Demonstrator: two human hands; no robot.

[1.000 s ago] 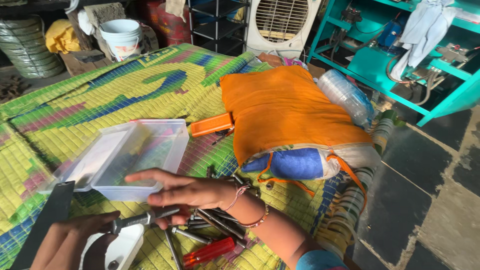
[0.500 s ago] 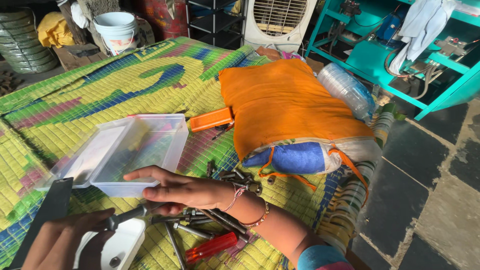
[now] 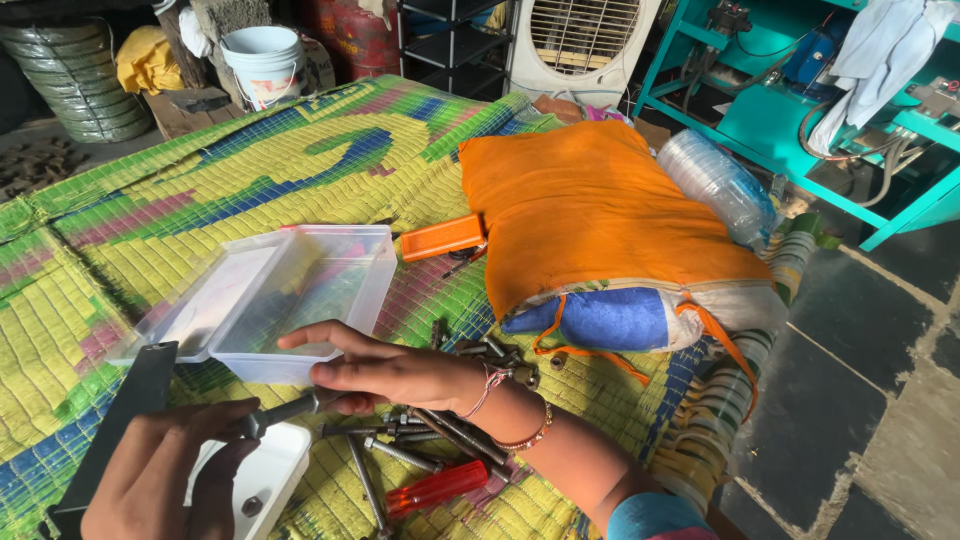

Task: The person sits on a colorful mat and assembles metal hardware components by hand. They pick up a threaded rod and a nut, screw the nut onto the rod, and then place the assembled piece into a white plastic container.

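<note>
We saw a bright woven mat (image 3: 300,170) covering the dark stone floor (image 3: 870,400), teal metal shelving (image 3: 790,130) behind, and a white cooler fan (image 3: 580,45) nearby.

Woven mat (image 3: 300,170), clear box (image 3: 300,300), orange pillow (image 3: 590,210), bolts (image 3: 440,440), screwdriver (image 3: 440,488)

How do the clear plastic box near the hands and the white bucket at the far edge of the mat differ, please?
The clear plastic box is see-through, low and rectangular; the white bucket is opaque, taller and round. The box sits on the mat just beyond the right hand; the bucket stands far off, past the mat's edge. Both are open-topped.
</note>
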